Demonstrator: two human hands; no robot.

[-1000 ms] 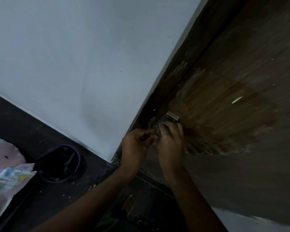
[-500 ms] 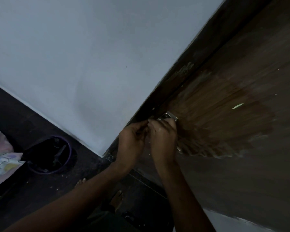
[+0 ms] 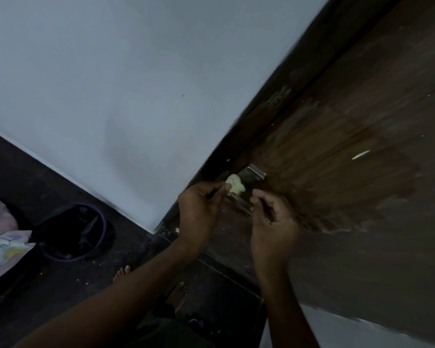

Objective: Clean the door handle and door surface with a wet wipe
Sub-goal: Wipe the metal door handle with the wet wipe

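A brown wooden door [image 3: 349, 151] fills the right side, with a darker damp patch around its metal handle plate [image 3: 254, 174]. My left hand [image 3: 199, 212] pinches a crumpled pale wet wipe [image 3: 234, 186] at its fingertips, pressed against the plate's left end. My right hand [image 3: 271, 219] hovers just right of the handle, fingers loosely curled, holding nothing that I can see. The handle's lower part is partly hidden between my hands.
A white wall [image 3: 111, 96] meets the dark door frame [image 3: 236, 146] on the left. On the dark floor stand a black bucket with a purple rim [image 3: 76, 234] and a patterned cloth [image 3: 3, 244]. My bare feet [image 3: 176, 295] show below.
My hands were together over the handle; the right hand has pulled away to the right, and the wet wipe now shows in the left hand's fingertips.
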